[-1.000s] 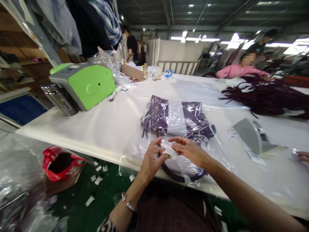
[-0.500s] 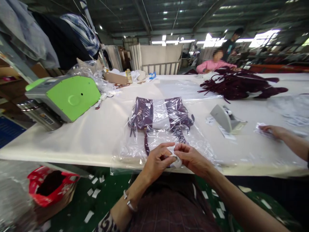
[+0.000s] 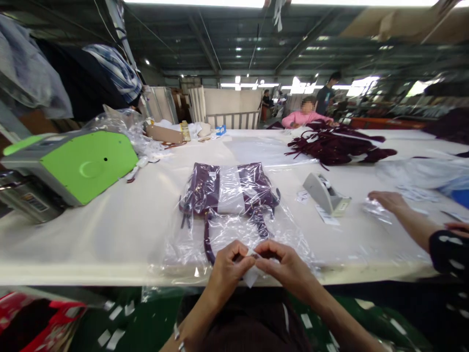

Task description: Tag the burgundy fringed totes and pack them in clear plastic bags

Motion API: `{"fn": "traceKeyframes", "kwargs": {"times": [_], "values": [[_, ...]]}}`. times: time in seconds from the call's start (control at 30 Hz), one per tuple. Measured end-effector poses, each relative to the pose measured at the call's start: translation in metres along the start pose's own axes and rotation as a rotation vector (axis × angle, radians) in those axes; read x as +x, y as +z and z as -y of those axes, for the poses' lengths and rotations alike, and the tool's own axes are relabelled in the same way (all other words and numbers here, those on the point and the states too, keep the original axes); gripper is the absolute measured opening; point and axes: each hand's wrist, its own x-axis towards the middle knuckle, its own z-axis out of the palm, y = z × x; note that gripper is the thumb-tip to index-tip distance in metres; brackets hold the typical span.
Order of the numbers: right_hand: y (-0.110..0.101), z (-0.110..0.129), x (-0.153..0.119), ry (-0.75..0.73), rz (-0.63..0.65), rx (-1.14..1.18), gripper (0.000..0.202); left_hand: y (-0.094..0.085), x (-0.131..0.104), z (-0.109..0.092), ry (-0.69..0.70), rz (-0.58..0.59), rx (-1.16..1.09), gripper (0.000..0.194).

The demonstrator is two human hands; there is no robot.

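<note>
A dark maroon handbag (image 3: 205, 190) in a clear plastic bag (image 3: 293, 239) lies on the table, a white band round its middle and its straps toward me. Over the bag's near end, my left hand (image 3: 229, 269) and my right hand (image 3: 286, 266) meet, thumbs and fingers pinched. Between them they hold a small white slip of paper (image 3: 251, 277), partly covered by the fingertips. Whether it is a sticker or a plain slip I cannot tell.
A grey tape dispenser (image 3: 326, 195) stands to the right, near a co-worker's hand (image 3: 388, 200) on clear plastic. Maroon bags (image 3: 337, 142) are heaped at the back right, with people behind. A green-sided machine (image 3: 91, 164) and steel flask (image 3: 32, 198) stand left on the white table (image 3: 120, 234).
My view has tilted up and shifted right. My fingertips have drawn together on the white slip, which now hangs below them. The co-worker's sleeve has come further into view.
</note>
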Motion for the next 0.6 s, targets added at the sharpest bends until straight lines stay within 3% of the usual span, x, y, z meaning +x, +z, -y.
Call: {"fn": "traceKeyframes", "kwargs": {"times": [0.23,0.4,0.6], "values": [[0.002,-0.007,0.011,0.027,0.001,0.097,0.016,-0.003,0.008,0.022,0.037,-0.014,-0.067,0.043],[0.01,-0.011,0.016,0.042,-0.05,0.061,0.015,-0.005,0.008,0.03,0.066,-0.087,-0.005,0.045],[0.007,0.002,0.021,-0.235,-0.255,-0.193,0.011,-0.02,0.002,0.021,-0.003,-0.071,0.253,0.041]]}}
